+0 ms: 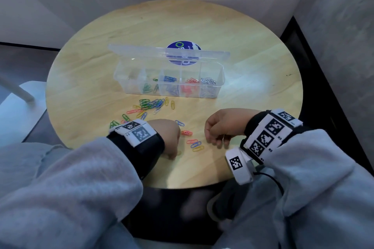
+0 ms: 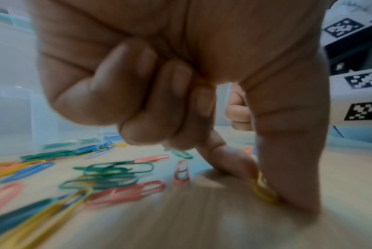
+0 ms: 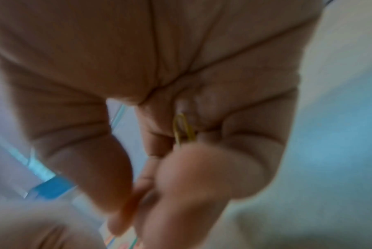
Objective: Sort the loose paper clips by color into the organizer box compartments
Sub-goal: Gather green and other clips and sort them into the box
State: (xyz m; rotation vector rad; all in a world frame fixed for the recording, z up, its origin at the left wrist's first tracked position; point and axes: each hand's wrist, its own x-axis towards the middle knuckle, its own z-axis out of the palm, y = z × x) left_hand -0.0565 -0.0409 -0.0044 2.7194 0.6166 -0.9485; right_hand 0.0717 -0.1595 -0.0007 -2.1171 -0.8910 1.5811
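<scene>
Looking down from the head view, we see a round wooden table [image 1: 253,50] with a clear organizer box [image 1: 170,84] at its middle, lid open toward the far side. Green, blue, red and silver paper clips lie in separate compartments, left to right. Loose paper clips [image 1: 150,105] are scattered between the box and our hands. Our left hand [image 1: 167,135] is down on the table near its front edge; our right hand [image 1: 224,126] hovers beside it with fingers curled. A few clips [image 1: 195,143] lie between the two hands.

From the left wrist view, we see three fingers [image 2: 142,101] folded into the palm while the forefinger and thumb reach down and pinch a yellow paper clip [image 2: 264,192] against the tabletop. Green, red, blue and yellow clips lie just beside it.

From the right wrist view, blurred, our curled fingers hold a yellow clip [image 3: 184,128] against the palm; thumb and forefinger tips nearly meet, and we cannot tell whether they pinch anything.
</scene>
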